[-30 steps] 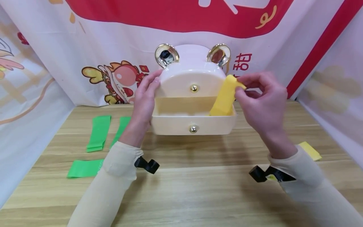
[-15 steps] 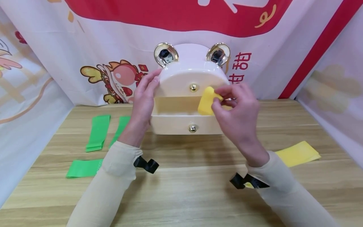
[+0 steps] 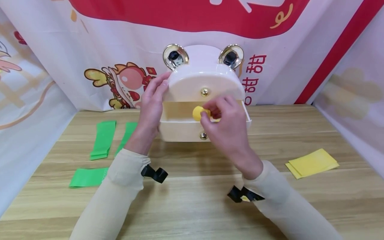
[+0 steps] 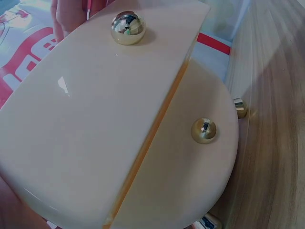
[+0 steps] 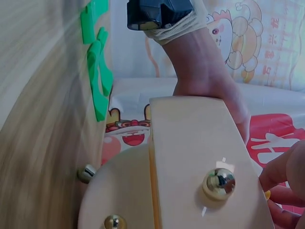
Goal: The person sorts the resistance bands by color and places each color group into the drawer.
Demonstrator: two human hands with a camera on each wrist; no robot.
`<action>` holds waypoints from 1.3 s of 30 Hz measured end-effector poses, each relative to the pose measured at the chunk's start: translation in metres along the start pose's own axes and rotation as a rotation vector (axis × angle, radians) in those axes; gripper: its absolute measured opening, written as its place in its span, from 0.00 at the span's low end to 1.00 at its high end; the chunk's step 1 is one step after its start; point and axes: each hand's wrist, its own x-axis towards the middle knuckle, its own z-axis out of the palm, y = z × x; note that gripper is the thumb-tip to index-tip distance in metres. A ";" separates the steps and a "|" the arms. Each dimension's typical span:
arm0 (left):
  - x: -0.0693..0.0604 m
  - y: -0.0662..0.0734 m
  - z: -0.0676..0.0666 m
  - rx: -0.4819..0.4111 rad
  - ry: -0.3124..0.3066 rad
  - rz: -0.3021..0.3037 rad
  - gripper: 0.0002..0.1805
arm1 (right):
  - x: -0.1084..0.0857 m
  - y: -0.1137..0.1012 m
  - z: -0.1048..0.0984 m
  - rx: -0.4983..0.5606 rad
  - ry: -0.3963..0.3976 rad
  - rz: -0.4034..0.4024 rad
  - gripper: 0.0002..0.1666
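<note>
A cream frog-shaped drawer box (image 3: 207, 78) with gold-rimmed eyes stands against the back cloth. Its lower drawer (image 3: 180, 132) is pulled out. My left hand (image 3: 152, 105) rests along the box's left side with its fingers extended; the right wrist view also catches this left hand (image 5: 209, 71). Above the drawer opening, my right hand (image 3: 229, 123) pinches a folded yellow flat band (image 3: 197, 113) between thumb and fingers. That hand hides much of the drawer's right part. In the left wrist view the drawer front (image 4: 86, 114) with its gold knob fills most of the picture.
Several green flat bands (image 3: 103, 138) lie on the wooden table (image 3: 192, 206) at left, partly behind my left forearm. More yellow bands (image 3: 313, 162) lie stacked at right. A printed cloth (image 3: 279, 80) closes off the back and sides.
My right hand has moved left from the drawer's right end to its middle, taking the yellow band along. The band's long hanging part is no longer visible. My left hand stays put.
</note>
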 end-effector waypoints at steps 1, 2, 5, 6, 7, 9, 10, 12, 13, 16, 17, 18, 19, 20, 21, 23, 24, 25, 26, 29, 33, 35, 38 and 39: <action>0.000 0.000 0.000 0.000 -0.001 0.000 0.19 | 0.000 -0.001 0.001 -0.019 -0.008 -0.001 0.07; 0.000 0.000 0.000 0.001 -0.002 -0.001 0.19 | 0.000 -0.002 0.002 -0.038 -0.015 0.002 0.07; 0.000 0.001 0.000 0.001 -0.005 0.004 0.19 | 0.000 -0.006 0.003 -0.078 -0.031 0.002 0.08; 0.000 0.001 0.000 -0.002 -0.006 0.004 0.19 | 0.000 -0.006 0.003 -0.083 -0.037 0.001 0.08; 0.000 0.001 0.001 -0.002 -0.007 0.006 0.19 | 0.000 -0.007 0.003 -0.084 -0.042 -0.001 0.09; 0.000 0.002 0.001 -0.005 -0.009 0.009 0.20 | 0.000 -0.008 0.003 -0.078 -0.050 -0.008 0.09; 0.000 0.002 0.001 -0.007 -0.009 0.010 0.20 | -0.001 -0.008 0.003 -0.069 -0.051 -0.014 0.09; 0.000 0.002 0.001 -0.012 -0.010 0.010 0.20 | -0.001 -0.007 0.001 -0.047 -0.046 -0.021 0.08; 0.000 0.002 0.001 -0.012 -0.011 0.011 0.20 | -0.001 -0.007 0.000 -0.037 -0.042 -0.023 0.08; 0.000 0.002 0.002 -0.014 -0.010 0.009 0.20 | 0.001 -0.004 -0.005 0.005 -0.025 -0.028 0.07; 0.000 0.002 0.002 -0.013 -0.010 0.009 0.19 | 0.001 -0.003 -0.007 0.015 -0.020 -0.027 0.07; 0.000 0.002 0.002 -0.013 -0.009 0.008 0.19 | 0.002 -0.002 -0.010 0.026 -0.018 -0.025 0.07; 0.000 0.002 0.001 -0.012 -0.008 0.007 0.19 | 0.003 -0.001 -0.013 0.034 -0.018 -0.021 0.07; 0.000 0.002 0.001 -0.010 -0.007 0.007 0.19 | 0.003 0.000 -0.016 0.043 -0.018 -0.020 0.07; 0.000 0.002 0.001 -0.009 -0.006 0.006 0.19 | 0.004 0.002 -0.018 0.047 -0.019 -0.019 0.07; 0.000 0.002 0.001 -0.008 -0.005 0.003 0.19 | 0.005 0.006 -0.024 0.050 -0.013 -0.020 0.07; 0.000 0.002 0.001 -0.007 -0.005 0.000 0.20 | 0.005 0.008 -0.027 0.050 -0.009 -0.024 0.08; 0.000 0.002 0.001 -0.007 -0.005 -0.002 0.20 | 0.005 0.011 -0.030 0.050 -0.001 -0.026 0.08; -0.001 0.002 0.001 -0.006 -0.006 -0.004 0.20 | 0.005 0.013 -0.034 0.047 0.007 -0.034 0.07; -0.001 0.003 0.001 -0.003 -0.005 -0.014 0.20 | 0.006 0.021 -0.045 0.042 0.033 -0.038 0.07; -0.001 0.003 0.000 0.003 -0.004 -0.020 0.20 | 0.006 0.031 -0.064 0.062 0.052 0.001 0.09; -0.001 0.003 0.000 0.006 -0.003 -0.025 0.20 | 0.006 0.037 -0.075 0.073 0.065 0.032 0.11; -0.001 0.003 0.000 -0.001 -0.002 -0.032 0.20 | 0.005 0.046 -0.090 0.075 0.090 0.085 0.13; -0.001 0.003 0.000 0.000 -0.002 -0.035 0.20 | 0.005 0.050 -0.096 0.076 0.098 0.104 0.14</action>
